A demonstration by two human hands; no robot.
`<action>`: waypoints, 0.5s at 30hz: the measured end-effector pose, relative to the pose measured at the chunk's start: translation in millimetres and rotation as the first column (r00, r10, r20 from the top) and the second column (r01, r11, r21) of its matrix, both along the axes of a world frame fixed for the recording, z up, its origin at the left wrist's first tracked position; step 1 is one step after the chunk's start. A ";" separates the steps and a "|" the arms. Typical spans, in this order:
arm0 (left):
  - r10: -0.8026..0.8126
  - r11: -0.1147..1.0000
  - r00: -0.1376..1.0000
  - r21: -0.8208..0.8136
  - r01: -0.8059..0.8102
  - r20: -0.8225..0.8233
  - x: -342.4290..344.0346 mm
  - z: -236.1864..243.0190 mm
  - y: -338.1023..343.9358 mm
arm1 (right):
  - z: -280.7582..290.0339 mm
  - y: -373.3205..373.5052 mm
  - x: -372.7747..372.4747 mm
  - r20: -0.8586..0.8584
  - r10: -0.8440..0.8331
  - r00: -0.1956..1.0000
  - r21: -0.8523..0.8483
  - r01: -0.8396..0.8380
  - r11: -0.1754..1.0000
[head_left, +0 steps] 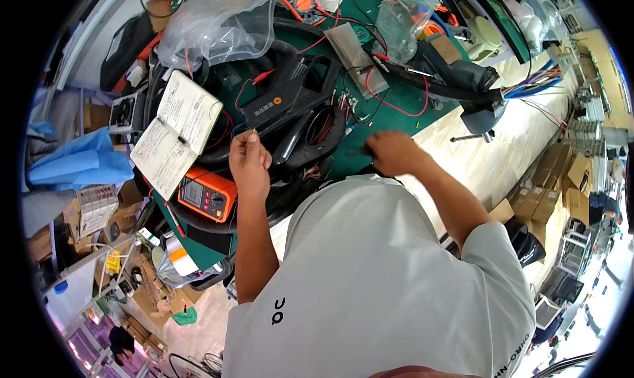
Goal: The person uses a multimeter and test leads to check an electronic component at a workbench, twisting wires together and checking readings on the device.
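My left hand point(249, 154) pinches a thin wire point(238, 128) just left of a black tool-like housing with an orange emblem point(264, 110). My right hand point(393, 152) is curled over the green mat point(356, 166) to the right, around a small dark item too unclear to name. Beside my left wrist lie an orange multimeter point(208, 194) and an open notebook point(195, 113) with handwriting. Thick black cables point(310, 137) coil between my hands. A red test lead with clip point(262, 77) crosses behind the housing, near scattered small cut wire pieces point(345, 104).
A second multimeter point(304, 1), plastic bags point(214, 31) and a strip board point(356, 61) sit at the back. A clamped fixture point(477, 117) holds a cable with colored wires point(535, 80). Cardboard boxes point(548, 180) stand right. Another person point(122, 345) is at lower left.
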State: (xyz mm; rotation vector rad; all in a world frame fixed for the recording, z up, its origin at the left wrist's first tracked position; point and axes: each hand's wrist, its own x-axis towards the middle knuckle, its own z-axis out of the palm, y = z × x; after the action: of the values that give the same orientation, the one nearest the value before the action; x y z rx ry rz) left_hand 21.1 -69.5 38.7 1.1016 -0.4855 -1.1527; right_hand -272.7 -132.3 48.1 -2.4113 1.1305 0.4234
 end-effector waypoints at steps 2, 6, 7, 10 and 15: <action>0.022 1.000 0.999 0.008 -0.022 -0.028 1.4 0.4 4.6 | -42.7 13.7 -13.2 -0.039 -0.035 0.999 -0.118 0.030 0.993; 0.014 1.000 0.995 -0.002 -0.015 -0.098 1.4 -1.4 11.0 | -68.8 2.8 -19.9 0.256 -0.066 0.965 -0.524 0.196 0.829; 0.018 1.000 0.993 -0.007 -0.019 -0.118 0.0 0.9 10.9 | -73.3 -1.1 -19.9 0.267 -0.074 0.961 -0.541 0.213 0.813; 0.040 0.999 0.996 0.008 -0.039 -0.076 -0.9 4.3 9.8 | -88.3 -6.9 -23.5 0.321 -0.077 0.944 -0.565 0.256 0.784; 0.065 0.997 0.998 0.044 -0.065 0.001 -1.3 6.9 10.4 | -96.6 -11.4 -31.2 0.597 -0.109 0.794 -0.445 0.442 0.779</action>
State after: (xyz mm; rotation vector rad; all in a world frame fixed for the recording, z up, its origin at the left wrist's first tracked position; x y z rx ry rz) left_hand 19.8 -59.1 45.6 1.1470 -0.4226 -1.1117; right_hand -304.0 -143.7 -48.5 -2.4852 1.4494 -0.7849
